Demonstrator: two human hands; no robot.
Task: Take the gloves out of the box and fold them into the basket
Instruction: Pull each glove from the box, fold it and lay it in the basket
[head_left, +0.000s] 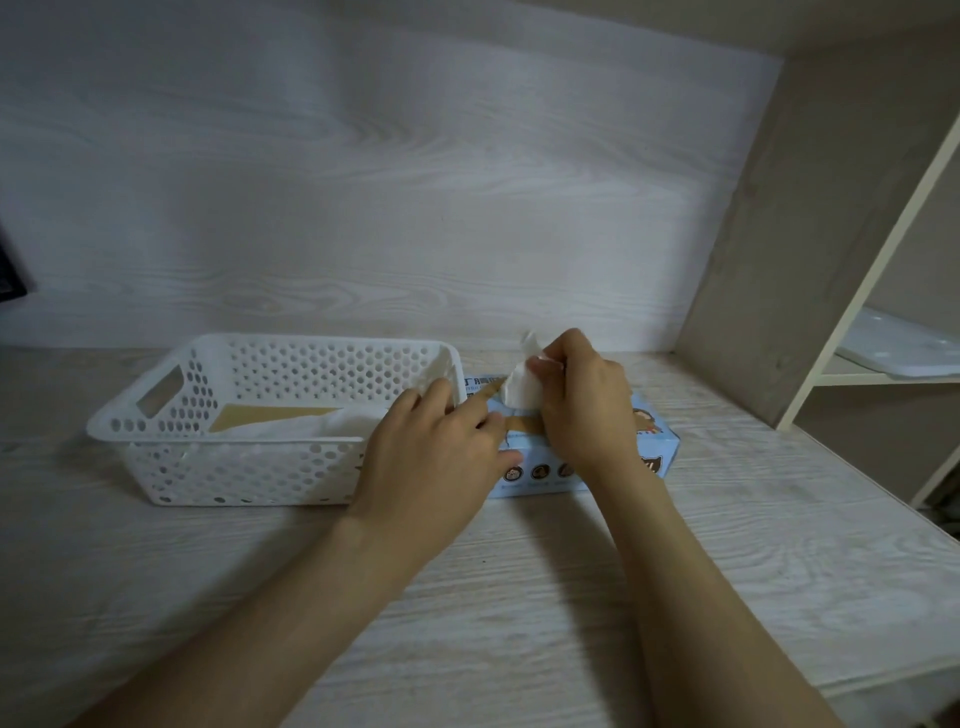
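Observation:
A light blue glove box (660, 447) lies on the wooden table just right of a white perforated basket (171, 415). My right hand (582, 405) pinches a thin translucent white glove (522, 387) and holds it up above the box's slot. My left hand (441, 457) rests flat on the box's left end with its fingers stretched toward the glove, covering part of the box top. Inside the basket lie pale folded gloves (311, 421) over a tan base.
A wood-grain back wall rises behind the table. A vertical side panel (769, 260) bounds the right, with shelves beyond it holding a white tray (898, 348). A dark object (10, 270) shows at the left edge.

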